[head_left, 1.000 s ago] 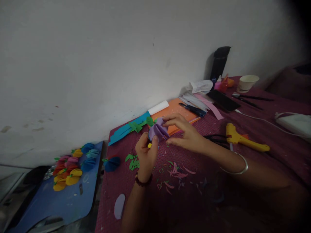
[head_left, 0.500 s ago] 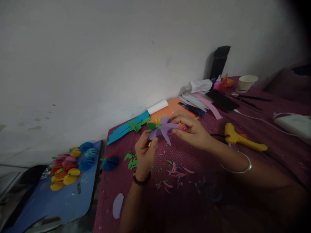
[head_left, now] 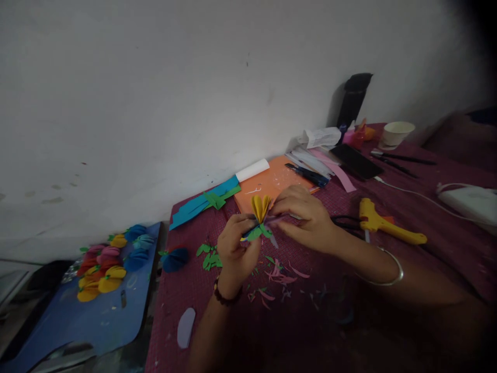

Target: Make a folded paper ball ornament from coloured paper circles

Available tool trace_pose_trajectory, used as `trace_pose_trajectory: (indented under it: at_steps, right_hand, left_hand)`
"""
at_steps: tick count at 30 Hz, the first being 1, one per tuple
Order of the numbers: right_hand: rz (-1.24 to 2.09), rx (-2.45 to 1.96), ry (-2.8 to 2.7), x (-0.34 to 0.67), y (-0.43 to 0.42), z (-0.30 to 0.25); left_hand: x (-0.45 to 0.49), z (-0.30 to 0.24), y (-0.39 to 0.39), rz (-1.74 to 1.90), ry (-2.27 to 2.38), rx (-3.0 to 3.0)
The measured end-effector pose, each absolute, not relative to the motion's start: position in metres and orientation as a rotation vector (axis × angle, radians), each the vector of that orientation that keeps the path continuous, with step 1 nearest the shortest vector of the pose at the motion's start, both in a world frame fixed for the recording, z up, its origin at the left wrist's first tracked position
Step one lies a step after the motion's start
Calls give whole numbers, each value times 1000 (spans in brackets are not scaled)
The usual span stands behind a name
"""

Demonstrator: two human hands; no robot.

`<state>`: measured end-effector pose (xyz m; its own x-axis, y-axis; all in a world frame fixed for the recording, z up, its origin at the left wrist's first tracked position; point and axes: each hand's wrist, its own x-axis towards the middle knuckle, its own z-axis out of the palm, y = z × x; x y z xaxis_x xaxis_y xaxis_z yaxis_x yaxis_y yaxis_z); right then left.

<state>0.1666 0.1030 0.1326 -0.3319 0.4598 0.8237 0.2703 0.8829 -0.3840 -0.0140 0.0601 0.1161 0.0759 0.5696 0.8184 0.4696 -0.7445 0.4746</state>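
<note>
Both my hands hold one paper flower [head_left: 261, 217] above the maroon table [head_left: 388, 269]. It has yellow folded petals on top, green leaves and purple petals underneath. My left hand [head_left: 235, 251] pinches its lower left side, fingers closed. My right hand [head_left: 306, 217] grips it from the right, fingers curled over the purple petals. A beaded bracelet sits on my left wrist, a silver bangle on my right.
Green and pink paper scraps [head_left: 279, 274] litter the table. A yellow glue gun [head_left: 382, 223], scissors, orange paper [head_left: 267, 184], a phone [head_left: 355, 160], a cup [head_left: 396, 132] and a black bottle [head_left: 353, 98] lie behind. Finished paper flowers [head_left: 111, 261] rest on a blue sheet at left.
The flower has been turned over in my hands: first purple petals showed, now the yellow centre faces up. Both hands shifted slightly lower and stay closed on it.
</note>
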Motion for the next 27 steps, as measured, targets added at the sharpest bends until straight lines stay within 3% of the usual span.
trace_pose_trajectory:
  at_steps: [5,14,27]
  right_hand:
    - [163,-577,-1872,167,98,133]
    - [449,-546,-1767,164,90,128]
    - [76,-584,-1916,162,95,132]
  left_hand:
    - [-13,111,58,1855,1245,2281]
    - [-13,109,60,1981,1397,2250]
    - [-13,107,59,1883,1234,2358]
